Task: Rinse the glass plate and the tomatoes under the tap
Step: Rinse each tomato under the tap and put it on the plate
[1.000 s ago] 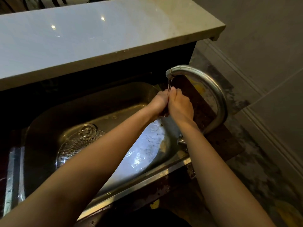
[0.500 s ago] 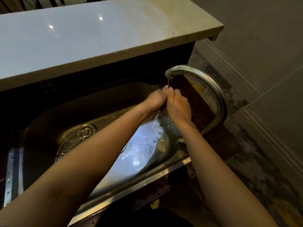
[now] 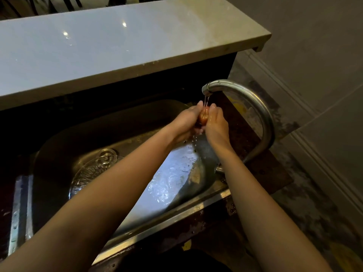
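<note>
Red-orange small round tomato [image 3: 203, 116] sits directly under the curved steel tap [image 3: 245, 93], with left hand [image 3: 186, 122] and right hand [image 3: 216, 124] curled round it in the stream. Well left of the tap, the patterned clear glass plate [image 3: 92, 171] lies in the sink, probably already rinsed. No other tomatoes show.

Tap [image 3: 255, 101] is arching over sink [image 3: 176, 211] right end; glass plate [image 3: 88, 171] is occupying left floor, leaving bare basin between.

The left forearm [image 3: 110, 203] and right forearm [image 3: 261, 203] are bare, and the right grip [image 3: 216, 126] glistens wet.
</note>
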A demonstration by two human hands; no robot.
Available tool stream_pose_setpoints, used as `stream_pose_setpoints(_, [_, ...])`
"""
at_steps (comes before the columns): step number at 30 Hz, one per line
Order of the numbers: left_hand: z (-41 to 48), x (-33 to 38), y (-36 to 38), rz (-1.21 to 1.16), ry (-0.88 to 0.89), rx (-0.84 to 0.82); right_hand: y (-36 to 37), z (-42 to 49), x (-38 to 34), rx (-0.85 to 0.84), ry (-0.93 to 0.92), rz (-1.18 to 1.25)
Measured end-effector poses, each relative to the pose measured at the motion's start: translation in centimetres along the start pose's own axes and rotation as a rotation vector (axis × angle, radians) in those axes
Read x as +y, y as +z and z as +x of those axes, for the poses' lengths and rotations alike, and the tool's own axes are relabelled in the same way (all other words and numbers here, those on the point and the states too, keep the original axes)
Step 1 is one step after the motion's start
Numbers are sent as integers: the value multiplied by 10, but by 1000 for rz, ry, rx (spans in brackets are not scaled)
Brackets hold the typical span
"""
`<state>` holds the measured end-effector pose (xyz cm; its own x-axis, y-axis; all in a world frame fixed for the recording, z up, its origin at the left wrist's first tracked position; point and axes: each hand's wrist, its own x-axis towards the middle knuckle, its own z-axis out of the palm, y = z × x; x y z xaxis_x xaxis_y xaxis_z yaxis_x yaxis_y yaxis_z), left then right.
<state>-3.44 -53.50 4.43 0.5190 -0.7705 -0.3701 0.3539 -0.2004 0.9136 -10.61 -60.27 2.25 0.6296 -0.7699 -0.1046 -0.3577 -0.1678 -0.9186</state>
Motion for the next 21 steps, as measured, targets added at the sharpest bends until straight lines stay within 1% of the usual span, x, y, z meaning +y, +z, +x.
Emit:
stream_pose_setpoints(2, [-4, -7, -4, -34, 58, -34, -2, 6, 1, -23, 174, 200])
stream_pose_setpoints(3, [-7, -11, -6, -11, 84, -36, -3, 9, 1, -44, 253, 270])
stream_pose_setpoints(5, [-14, -16, -10, 162, 152, -4, -5, 11, -3, -93, 327, 288])
stream_pose_setpoints(6, [-16, -17, -12, 310, 210, 32, -6, 11, -5, -127, 319, 241])
stream_pose_setpoints(8, [-19, -20, -16, 604, 352, 114, -9, 10, -7, -225, 231, 97])
stream_pose_setpoints(10, [-21, -21, -20, 763, 458, 184, -9, 7, -9, -303, 186, 62])
stream_pose_setpoints(11, [-23, -20, -22, 805, 486, 208, -7, 7, -11, -297, 221, 78])
stream_pose_setpoints(13, [-25, -19, -25, 854, 525, 240, -5, 7, -16, -210, 336, 136])
stream_pose_setpoints(15, [-27, -18, -27, 876, 557, 264, -1, 5, -20, -170, 410, 294])
stream_pose_setpoints(16, [-27, -17, -28, 883, 570, 270, 1, 3, -22, -181, 413, 381])
stream_pose_setpoints(18, [-28, -15, -29, 896, 585, 269, 2, 0, -17, -261, 311, 450])
stream_pose_setpoints(20, [-29, -15, -31, 901, 590, 268, 1, -5, -13, -352, 161, 365])
stream_pose_setpoints(21, [-29, -16, -33, 886, 588, 269, 1, -6, -12, -352, 134, 352])
